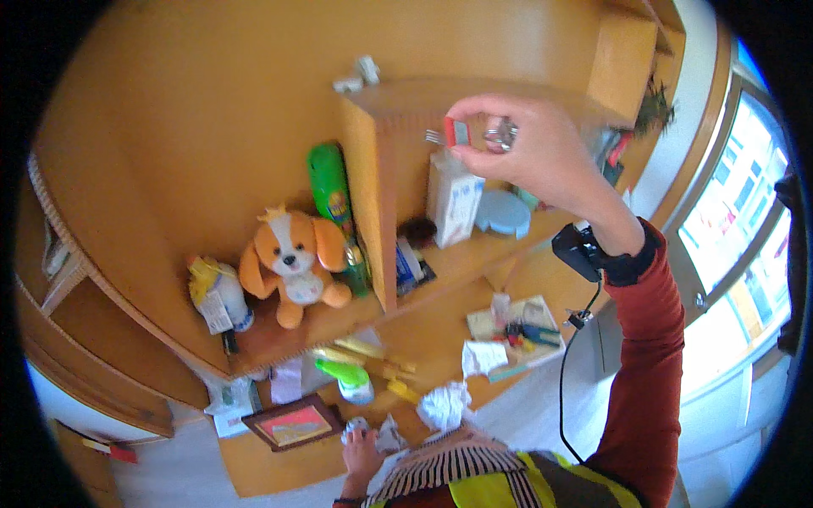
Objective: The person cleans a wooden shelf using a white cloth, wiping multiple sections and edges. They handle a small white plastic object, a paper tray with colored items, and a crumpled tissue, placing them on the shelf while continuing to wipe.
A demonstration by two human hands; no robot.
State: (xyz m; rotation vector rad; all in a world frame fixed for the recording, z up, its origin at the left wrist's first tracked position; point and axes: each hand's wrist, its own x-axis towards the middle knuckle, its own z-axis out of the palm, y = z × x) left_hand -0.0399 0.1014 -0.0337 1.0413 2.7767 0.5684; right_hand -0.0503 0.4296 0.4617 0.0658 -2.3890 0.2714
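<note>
Orange-brown wood: desk [271, 476] and shelf unit [212, 102], with contents

Shelf unit: smooth veneered panels, filling the left and centre of the frame. On its lower ledge, left of centre, a seated orange-and-white plush dog [301, 284], with a green can [328, 178] upright just behind it. In the bay right of the divider [366, 203], a white box [457, 203] stands beside a pale blue container [504, 213].

Desk: lower centre, its surface crowded. A dark-framed picture [292, 423] lies flat near the lower edge; nearby, a green-topped white bottle [356, 389] and crumpled white paper [445, 406]. Farther right, small tools [538, 335] rest on a pale flat base.

Right hand [527, 140]: upper centre of the frame, raised in front of the bay, thumb and forefinger pinching a small red-edged item [461, 133] (shiny metal shows beside the palm, its kind unclear).

Left hand [362, 455]: lower centre, over the desk, fingers at a small whitish object [356, 425]; whether it grips this cannot be told.

Room: pale floor [165, 461] at lower left; bright glazing [730, 212] at the right, bent by the lens; a leafy plant [656, 110] at upper right.
</note>
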